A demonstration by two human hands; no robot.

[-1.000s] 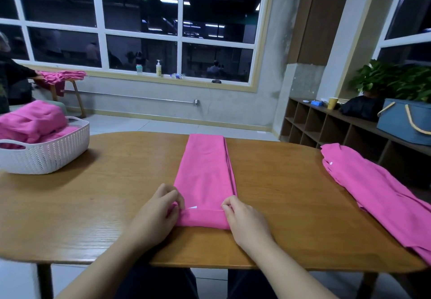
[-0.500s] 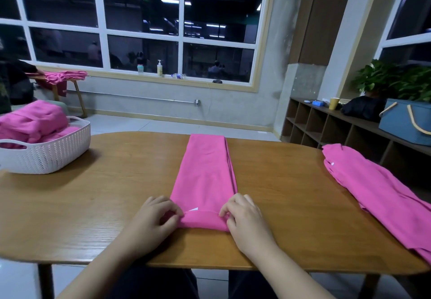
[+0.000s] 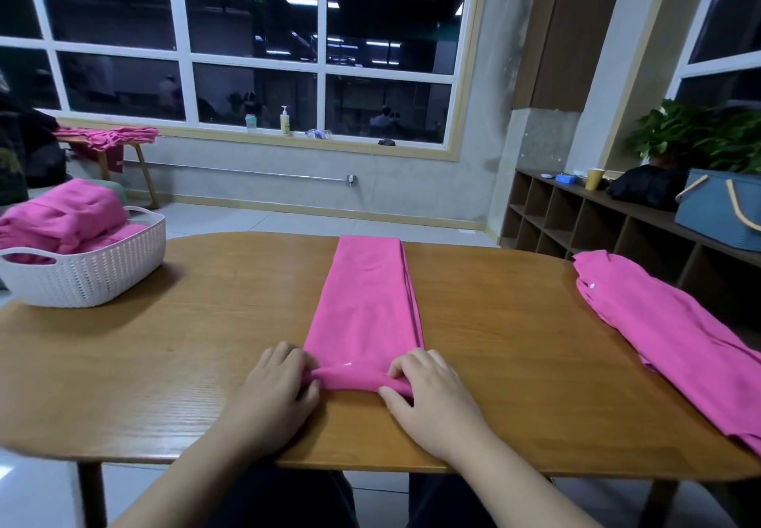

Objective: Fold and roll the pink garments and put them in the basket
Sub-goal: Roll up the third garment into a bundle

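Pink folded garment (image 3: pixel 364 305) lies lengthwise toward the counter's (image 3: pixel 206 342) far edge—our left hand (image 3: pixel 274 389) and right hand (image 3: pixel 436 396) have fingers clamped on its near end, starting the roll.

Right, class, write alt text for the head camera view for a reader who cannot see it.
Two hands, the left hand and the right hand, grip the near end of a long folded pink garment on a wooden table, starting a roll. A white basket of rolled pink garments sits far left; another pink garment lies right.
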